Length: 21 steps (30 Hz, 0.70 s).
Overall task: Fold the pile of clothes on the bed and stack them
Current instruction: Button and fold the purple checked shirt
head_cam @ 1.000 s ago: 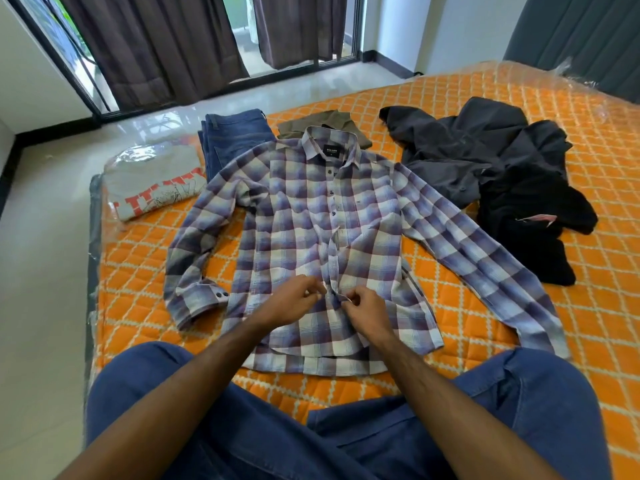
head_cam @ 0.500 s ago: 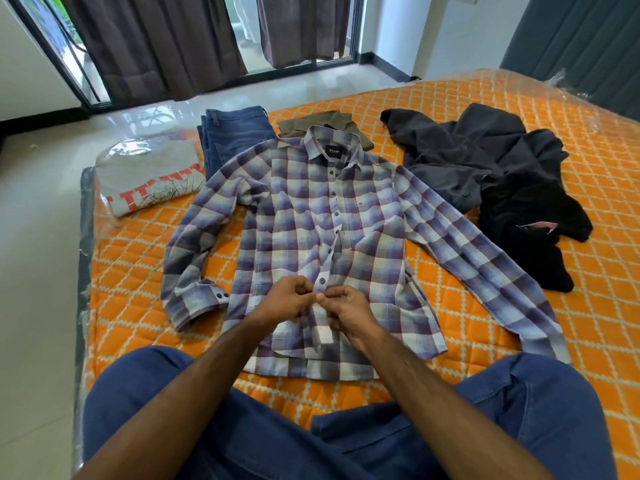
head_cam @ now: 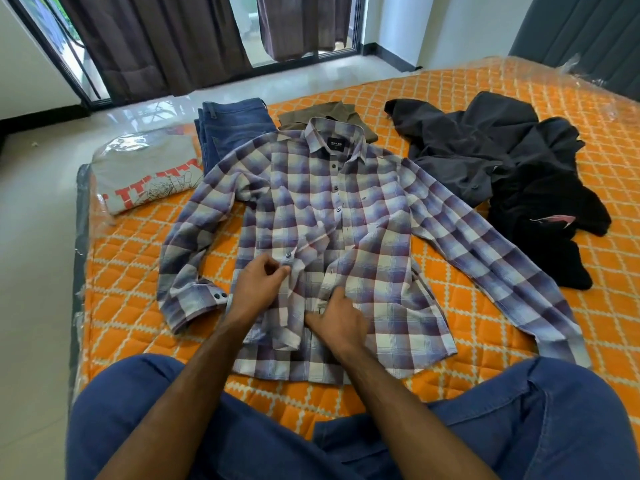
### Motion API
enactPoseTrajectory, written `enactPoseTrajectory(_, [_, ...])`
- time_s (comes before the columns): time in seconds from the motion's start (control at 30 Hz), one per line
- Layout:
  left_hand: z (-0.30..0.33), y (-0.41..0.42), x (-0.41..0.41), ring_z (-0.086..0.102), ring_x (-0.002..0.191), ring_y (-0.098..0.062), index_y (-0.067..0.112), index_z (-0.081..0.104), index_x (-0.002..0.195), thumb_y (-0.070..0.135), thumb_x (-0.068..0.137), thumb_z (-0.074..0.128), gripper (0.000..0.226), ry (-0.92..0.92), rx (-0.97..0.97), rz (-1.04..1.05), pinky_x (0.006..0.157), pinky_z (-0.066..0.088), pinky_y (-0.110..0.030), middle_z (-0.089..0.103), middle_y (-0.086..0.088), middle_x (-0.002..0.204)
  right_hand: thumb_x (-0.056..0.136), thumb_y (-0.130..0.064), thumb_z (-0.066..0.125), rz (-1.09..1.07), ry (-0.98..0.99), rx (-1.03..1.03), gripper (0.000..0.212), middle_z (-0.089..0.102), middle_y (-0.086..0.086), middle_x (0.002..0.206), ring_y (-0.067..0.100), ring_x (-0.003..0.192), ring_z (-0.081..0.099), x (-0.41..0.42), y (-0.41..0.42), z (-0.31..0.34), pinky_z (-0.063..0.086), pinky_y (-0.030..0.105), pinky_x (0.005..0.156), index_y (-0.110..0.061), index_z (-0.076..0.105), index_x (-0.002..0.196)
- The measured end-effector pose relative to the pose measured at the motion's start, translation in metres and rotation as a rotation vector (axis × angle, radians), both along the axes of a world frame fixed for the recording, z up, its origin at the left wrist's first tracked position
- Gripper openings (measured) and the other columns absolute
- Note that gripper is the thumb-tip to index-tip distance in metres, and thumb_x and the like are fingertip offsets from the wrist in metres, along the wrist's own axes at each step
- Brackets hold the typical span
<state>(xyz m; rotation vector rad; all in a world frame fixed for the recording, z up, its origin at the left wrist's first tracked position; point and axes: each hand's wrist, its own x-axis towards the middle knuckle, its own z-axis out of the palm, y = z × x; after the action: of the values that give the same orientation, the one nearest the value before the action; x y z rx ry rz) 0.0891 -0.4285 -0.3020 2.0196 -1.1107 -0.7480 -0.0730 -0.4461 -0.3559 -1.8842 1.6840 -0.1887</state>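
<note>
Jeans folded; I'm mid-buttoning plaid shirt, left hand pinching placket, right hand pressing curled; dark pile unfolded.

Bright, even daylight from the glass doors at the far end, between dark curtains. Glare on the glossy floor tiles and on the plastic film over the mattress. Soft, short shadows. Wide-angle bending at the edges; slight overall softness, no marked motion blur.
</note>
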Motion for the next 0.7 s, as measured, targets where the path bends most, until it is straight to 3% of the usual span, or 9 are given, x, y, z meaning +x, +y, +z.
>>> enactPoseTrajectory(0.17, [-0.005, 0.001, -0.007, 0.063, 0.077, -0.013, 0.02, 0.067, 0.093, 0.033, 0.096, 0.068, 0.013, 0.066, 0.048, -0.091, 0.064, 0.045, -0.025, 0.067, 0.002, 0.083, 0.096, -0.05, 0.059, -0.027, 0.035, -0.05, 0.051, 0.065, 0.002, 0.118, 0.022, 0.1, 0.066, 0.003, 0.001, 0.004, 0.051, 0.032, 0.079, -0.018, 0.043, 0.133])
enactPoseTrajectory(0.27, [-0.011, 0.0, -0.017, 0.06, 0.072, -0.01, 0.018, 0.07, 0.089, 0.028, 0.097, 0.067, 0.013, 0.099, 0.068, -0.142, 0.062, 0.045, -0.025, 0.065, 0.003, 0.076, 0.099, -0.044, 0.058, -0.021, -0.07, 0.005, 0.027, 0.068, -0.007, 0.102, 0.016, 0.089, 0.067, -0.007, -0.004, 0.002, 0.053, 0.03, 0.076, -0.022, 0.057, 0.114])
enactPoseTrajectory(0.33, [-0.012, 0.0, -0.022, 0.06, 0.071, -0.009, 0.018, 0.072, 0.091, 0.026, 0.099, 0.065, 0.014, 0.112, 0.098, -0.179, 0.062, 0.047, -0.024, 0.067, 0.002, 0.076, 0.1, -0.041, 0.059, -0.039, -0.246, 0.148, 0.017, 0.069, -0.007, 0.089, 0.013, 0.08, 0.067, -0.02, -0.011, 0.001, 0.058, 0.033, 0.076, -0.024, 0.064, 0.096])
enactPoseTrajectory(0.43, [-0.012, 0.0, -0.028, 0.062, 0.069, -0.006, 0.017, 0.074, 0.094, 0.021, 0.101, 0.061, 0.015, 0.201, 0.14, -0.243, 0.064, 0.049, -0.022, 0.068, 0.001, 0.077, 0.1, -0.026, 0.063, -0.07, -0.449, 0.318, 0.012, 0.07, -0.001, 0.086, 0.012, 0.078, 0.068, -0.047, -0.02, 0.006, 0.058, 0.03, 0.073, -0.021, 0.067, 0.09])
enactPoseTrajectory(0.53, [-0.014, 0.001, -0.031, 0.069, 0.074, -0.002, 0.014, 0.075, 0.098, 0.017, 0.1, 0.062, 0.014, 0.273, 0.142, -0.273, 0.065, 0.052, -0.021, 0.074, 0.003, 0.085, 0.093, -0.028, 0.074, -0.133, -0.501, 0.272, 0.013, 0.072, 0.001, 0.084, 0.016, 0.079, 0.069, -0.071, -0.022, 0.003, 0.057, 0.034, 0.073, -0.018, 0.068, 0.086])
enactPoseTrajectory(0.63, [-0.017, 0.0, -0.035, 0.072, 0.09, -0.016, 0.015, 0.074, 0.1, 0.018, 0.098, 0.065, 0.01, 0.28, 0.153, -0.31, 0.078, 0.061, -0.032, 0.076, -0.002, 0.095, 0.085, -0.03, 0.082, -0.228, -0.547, 0.213, 0.018, 0.075, 0.003, 0.083, 0.019, 0.081, 0.073, -0.083, -0.02, 0.0, 0.062, 0.041, 0.077, -0.016, 0.071, 0.086])
enactPoseTrajectory(0.7, [-0.019, -0.001, -0.041, 0.071, 0.089, -0.019, 0.016, 0.071, 0.099, 0.018, 0.097, 0.066, 0.006, 0.252, 0.159, -0.323, 0.078, 0.06, -0.033, 0.075, -0.004, 0.093, 0.084, -0.03, 0.082, -0.25, -0.589, 0.198, 0.018, 0.076, 0.002, 0.084, 0.019, 0.082, 0.073, -0.083, -0.021, 0.001, 0.062, 0.044, 0.079, -0.016, 0.071, 0.088])
